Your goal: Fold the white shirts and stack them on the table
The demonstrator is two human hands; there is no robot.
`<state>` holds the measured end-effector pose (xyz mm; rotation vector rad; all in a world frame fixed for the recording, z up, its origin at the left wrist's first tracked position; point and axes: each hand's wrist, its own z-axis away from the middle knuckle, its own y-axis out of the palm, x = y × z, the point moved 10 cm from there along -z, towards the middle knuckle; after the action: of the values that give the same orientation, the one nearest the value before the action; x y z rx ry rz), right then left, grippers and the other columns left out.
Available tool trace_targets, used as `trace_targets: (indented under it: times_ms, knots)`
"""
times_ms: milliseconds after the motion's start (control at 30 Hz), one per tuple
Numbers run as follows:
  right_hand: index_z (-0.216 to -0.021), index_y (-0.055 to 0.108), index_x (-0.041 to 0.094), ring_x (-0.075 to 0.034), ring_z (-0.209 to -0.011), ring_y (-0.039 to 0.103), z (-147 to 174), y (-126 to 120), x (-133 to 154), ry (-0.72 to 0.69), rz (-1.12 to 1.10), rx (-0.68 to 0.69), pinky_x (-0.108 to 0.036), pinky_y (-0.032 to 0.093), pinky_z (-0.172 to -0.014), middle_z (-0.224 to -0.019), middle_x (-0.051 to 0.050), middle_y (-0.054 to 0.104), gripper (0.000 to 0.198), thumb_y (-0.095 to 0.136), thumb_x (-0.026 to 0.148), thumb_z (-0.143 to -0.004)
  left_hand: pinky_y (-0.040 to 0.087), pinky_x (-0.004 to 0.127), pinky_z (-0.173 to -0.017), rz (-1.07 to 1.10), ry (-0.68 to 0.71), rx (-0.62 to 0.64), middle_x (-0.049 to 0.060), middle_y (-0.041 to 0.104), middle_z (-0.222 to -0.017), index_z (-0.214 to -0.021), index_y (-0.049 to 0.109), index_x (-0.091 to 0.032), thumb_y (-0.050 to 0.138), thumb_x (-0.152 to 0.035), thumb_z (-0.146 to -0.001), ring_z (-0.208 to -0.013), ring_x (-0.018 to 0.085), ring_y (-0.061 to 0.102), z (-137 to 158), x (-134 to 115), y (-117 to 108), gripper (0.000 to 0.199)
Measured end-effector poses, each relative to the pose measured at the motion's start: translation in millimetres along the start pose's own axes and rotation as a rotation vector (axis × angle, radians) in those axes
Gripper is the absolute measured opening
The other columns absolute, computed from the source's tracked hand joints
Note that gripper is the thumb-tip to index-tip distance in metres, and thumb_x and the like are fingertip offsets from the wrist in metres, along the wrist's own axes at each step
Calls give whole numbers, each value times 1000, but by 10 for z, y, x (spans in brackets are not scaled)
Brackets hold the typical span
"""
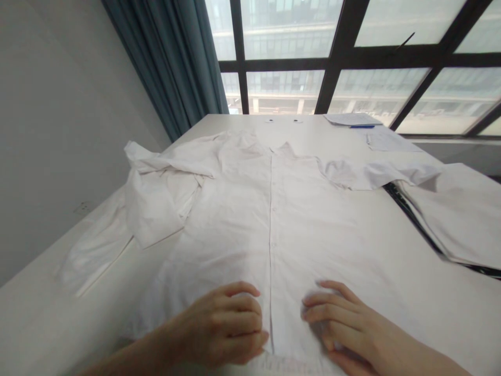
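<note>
A white button-front shirt (pixel 235 219) lies spread face up, its collar away from me and its hem near me. The button placket runs down the middle. My left hand (pixel 227 324) rests left of the placket near the hem, fingers curled together; what they hold, if anything, is hidden. To the right of the placket, my right hand (pixel 348 324) is over the lower front, slightly blurred, with its fingers loosely bent and apart. The sleeve on the left (pixel 156 198) is bunched and folded, while the one on the right (pixel 368 175) stretches out sideways.
Beneath it all is a white table (pixel 391 235). White cloth over a black-edged item (pixel 465 219) lies at the right. Papers (pixel 352 119) and a blue pen (pixel 362 126) are at the far edge. Behind stand a blue curtain (pixel 172 57) and windows (pixel 289 31).
</note>
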<state>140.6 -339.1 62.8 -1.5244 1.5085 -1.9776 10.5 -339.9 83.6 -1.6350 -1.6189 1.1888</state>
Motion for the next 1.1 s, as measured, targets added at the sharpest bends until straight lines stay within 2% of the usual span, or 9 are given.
trace_targets:
  times_ms: [133,267,400,500,567,633,800,933,1100]
  knots:
    - [-103,58,25,-17,-122,56,-17,-19,28,-15,-8,11,-40,32,-115,-116,-4,68,10,54,24,-95,48,28,-98,41,10,-24,-4,65,-68,-90,62,-18,62,-17,-90,-69,9,61,-9,8,-15,2]
    - [-105,58,23,-17,-112,60,-69,14,107,5,88,7,-35,36,-111,-113,-3,68,11,55,26,-95,49,29,-96,70,-7,5,-2,66,-72,-91,62,-18,59,-23,-93,-71,10,61,10,52,26,7]
    - [-102,60,20,-22,-93,61,-174,156,189,15,250,-119,-38,42,-95,-101,-4,70,24,54,42,-95,50,31,-95,36,23,18,0,66,-75,-93,63,-16,57,-28,-95,-73,12,60,10,5,19,13]
    - [-92,59,20,-22,-80,57,-307,336,209,6,360,-185,-39,41,-82,-86,-3,68,31,52,51,-94,52,29,-89,-19,45,-16,-1,65,-72,-89,63,-15,55,-18,-94,-69,12,58,-4,-66,-23,10]
    - [-85,57,21,-20,-75,54,-399,445,219,-17,390,-186,-37,38,-76,-80,-1,65,25,51,44,-95,53,29,-85,-40,55,-16,0,64,-69,-83,63,-15,50,-12,-94,-67,12,57,-9,-114,-25,17]
    - [-81,54,21,-18,-70,51,-449,443,240,-37,402,-233,-35,35,-71,-74,0,62,19,48,31,-95,55,29,-81,-43,63,-8,1,64,-70,-82,63,-15,44,-10,-95,-66,12,56,-10,-153,-26,24]
    - [-77,51,20,-15,-61,47,-406,164,268,-30,256,-393,-32,33,-67,-66,1,58,19,41,12,-92,55,27,-77,-22,-12,1,-1,67,-72,-81,62,-16,44,-10,-97,-65,11,57,-31,-145,-90,25]
    - [-85,55,18,-14,-63,50,-356,-6,285,-23,153,-478,-30,33,-67,-67,1,60,15,45,9,-90,54,27,-71,-22,-21,-8,-1,69,-77,-82,63,-14,48,-8,-95,-67,11,59,-39,-157,-103,21]
    - [-77,53,18,-13,-61,49,-347,71,370,-116,185,-505,-31,32,-66,-64,2,58,23,42,15,-97,47,28,-54,0,78,24,0,66,-70,-84,64,-13,43,-9,-96,-61,12,56,-8,-212,5,25]
